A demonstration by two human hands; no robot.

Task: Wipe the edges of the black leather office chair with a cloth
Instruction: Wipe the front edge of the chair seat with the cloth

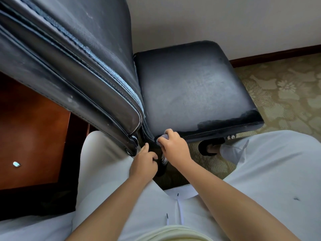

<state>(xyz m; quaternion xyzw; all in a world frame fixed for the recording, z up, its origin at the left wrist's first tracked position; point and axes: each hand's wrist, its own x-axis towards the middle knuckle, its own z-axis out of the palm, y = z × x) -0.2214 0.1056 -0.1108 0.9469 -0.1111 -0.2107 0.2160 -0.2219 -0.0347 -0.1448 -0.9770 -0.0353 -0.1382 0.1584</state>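
- A bunched cloth [164, 136] is clamped in the curled grip of the right hand [172, 148] and pressed against the seat's near back corner.
- The chair [194, 87] frame under the backrest is held by the left hand [143, 164], fingers curled.
- The carpet [286, 87] is seen beyond.

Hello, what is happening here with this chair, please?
A person is cleaning a black leather office chair. The right hand grips a small cloth and presses it on the near edge of the seat, at the corner beside the backrest. The left hand holds the chair's frame just below that corner. A darker strip along the seat's near edge looks already wiped; the rest of the seat looks dull and dusty.
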